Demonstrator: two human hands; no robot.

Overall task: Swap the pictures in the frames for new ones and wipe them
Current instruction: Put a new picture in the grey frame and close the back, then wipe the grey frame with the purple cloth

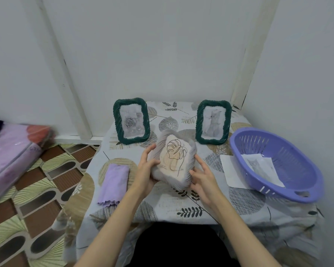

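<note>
Table point(181, 205) with leaf-print cloth, wall corner behind. Purple basket point(305, 182) at right edge, tilted, holding printed sheets point(262, 166), one showing a cat; more paper poking out beneath. Folded lilac cloth point(112, 182) lying at left, untouched, long axis running near to far.

Two green frames upright at the back: left frame point(131, 120) with a rose picture, right frame point(213, 122) with a cat picture. Well apart, both facing forward, portrait.

Grey frame point(173, 162) held above table centre, between both hands, blurred. Leaf line-drawing showing, face toward the camera. Long axis roughly upright, top leaning slightly away and left; portrait.

Left hand point(148, 166) gripping its left edge, thumb over the front. Right hand point(204, 176) at its lower right edge, fingers lightly curled against the rim; grip loose but seemingly holding.

Progress, judged: somewhere mid-task. Cannot tell which pictures are new. Wiping likely not begun on this frame, cloth folded. Left: any remaining swaps, wipe.
</note>
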